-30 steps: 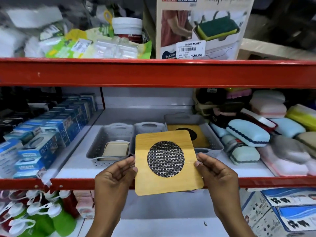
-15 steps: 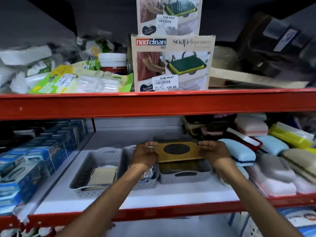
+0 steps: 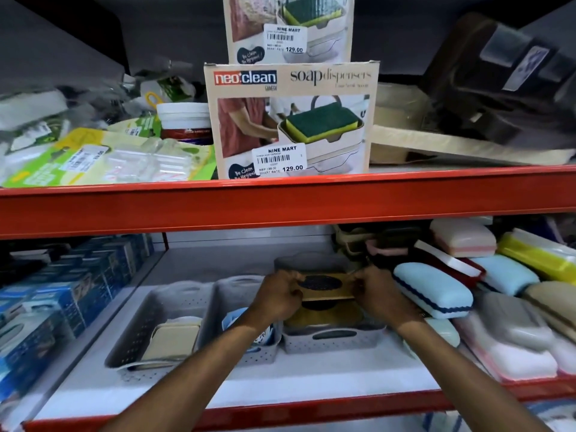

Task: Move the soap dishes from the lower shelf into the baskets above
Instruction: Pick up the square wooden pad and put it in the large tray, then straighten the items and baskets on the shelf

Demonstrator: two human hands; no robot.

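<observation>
I hold a square wooden soap dish (image 3: 327, 286) with a round dark mesh centre flat over the right grey basket (image 3: 332, 338). My left hand (image 3: 277, 296) grips its left edge and my right hand (image 3: 378, 294) grips its right edge. Under it, inside that basket, lies another wooden dish (image 3: 324, 316) of the same kind. The left grey basket (image 3: 134, 335) holds a beige dish (image 3: 174, 338). The middle grey basket (image 3: 246, 350) holds a blue and white item, partly hidden by my left forearm.
Soft soap cases in blue, white, pink and yellow (image 3: 433, 289) are piled right of the baskets. Blue boxes (image 3: 62, 294) line the left side. A red shelf beam (image 3: 280, 201) runs overhead, with a soap dispenser box (image 3: 290, 120) on the shelf above.
I raised the wooden dish from in front of the shelf edge, carried it back over the right basket and lowered it close to the dish lying there. My view tilted upward.
</observation>
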